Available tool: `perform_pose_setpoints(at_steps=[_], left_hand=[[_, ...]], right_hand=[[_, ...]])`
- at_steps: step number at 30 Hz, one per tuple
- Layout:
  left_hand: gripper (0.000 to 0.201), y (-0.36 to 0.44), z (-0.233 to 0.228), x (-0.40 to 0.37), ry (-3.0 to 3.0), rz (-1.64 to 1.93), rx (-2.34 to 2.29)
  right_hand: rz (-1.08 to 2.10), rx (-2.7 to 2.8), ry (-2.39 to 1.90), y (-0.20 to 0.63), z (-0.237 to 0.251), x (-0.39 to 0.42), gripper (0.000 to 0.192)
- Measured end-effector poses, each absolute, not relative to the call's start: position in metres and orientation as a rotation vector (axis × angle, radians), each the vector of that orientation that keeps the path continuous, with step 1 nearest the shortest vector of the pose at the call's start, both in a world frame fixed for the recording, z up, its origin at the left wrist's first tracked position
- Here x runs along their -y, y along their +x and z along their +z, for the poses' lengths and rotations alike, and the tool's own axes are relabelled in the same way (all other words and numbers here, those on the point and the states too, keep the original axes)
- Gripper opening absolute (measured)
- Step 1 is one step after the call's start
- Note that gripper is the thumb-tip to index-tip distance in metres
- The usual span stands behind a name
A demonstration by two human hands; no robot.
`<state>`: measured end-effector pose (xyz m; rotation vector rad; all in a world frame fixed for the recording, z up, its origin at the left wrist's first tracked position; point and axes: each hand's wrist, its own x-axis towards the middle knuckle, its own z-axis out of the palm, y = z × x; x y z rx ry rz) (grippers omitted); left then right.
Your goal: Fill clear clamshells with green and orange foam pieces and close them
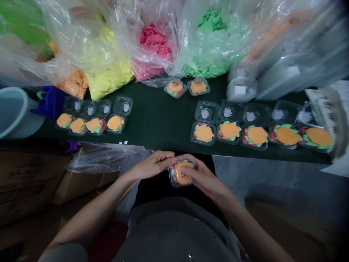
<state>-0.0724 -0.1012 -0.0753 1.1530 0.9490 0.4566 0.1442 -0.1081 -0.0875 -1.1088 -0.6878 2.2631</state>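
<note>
Item 1: small clear box (182, 174), lid down over an orange disc on red and green layers. I see it held in front of my body, below the near edge of the green table (163, 120), between both hands and apart from the table.

Item 2: left hand (152, 164). It comes in from the left; its fingers are closed on the box's upper left edge, fingertips on the lid rim.

Item 3: right hand (203, 178). It cups the box from the right and beneath, fingers curled against the right wall, thumb on the top rim. Both hands are equally near; the box sits squarely between them, lid face tilted up toward me.

Item 4: row of 5 open filled boxes (256, 135), on the table up and to the right.

Item 5: row of 4 open filled boxes (94, 124), up and to the left.

Item 6: 2 closed boxes (187, 87), far centre, by the bags of coloured pieces (155, 43).
</note>
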Motion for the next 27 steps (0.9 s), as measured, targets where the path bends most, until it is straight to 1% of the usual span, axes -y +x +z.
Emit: perform_pose_setpoints(at_steps=[7, 12, 16, 19, 23, 27], left_hand=[[0.036, -0.051, -0.083, 0.122, 1.224, 0.69, -1.259], [0.039, -0.043, -0.094, 0.136, 0.986, 0.818, -1.231], [0.043, -0.043, -0.095, 0.128, 0.864, 0.805, -1.163], [0.045, -0.041, -0.091, 0.125, 0.945, 0.824, -1.23], [0.042, -0.037, -0.086, 0.139, 1.134, 0.809, -1.363], [0.041, -0.032, -0.092, 0.155, 1.045, 0.862, -1.376]], right_hand=[[2.108, 0.432, -1.137, 0.128, -0.094, 0.118, 0.034], [2.073, 0.411, -1.142, 0.126, -0.094, 0.125, 0.032], [2.119, 0.428, -1.134, 0.128, -0.093, 0.121, 0.031], [2.032, 0.365, -1.135, 0.125, -0.094, 0.119, 0.028], [1.902, 0.28, -1.153, 0.117, -0.092, 0.119, 0.027], [1.837, 0.274, -1.171, 0.113, -0.09, 0.118, 0.026]])
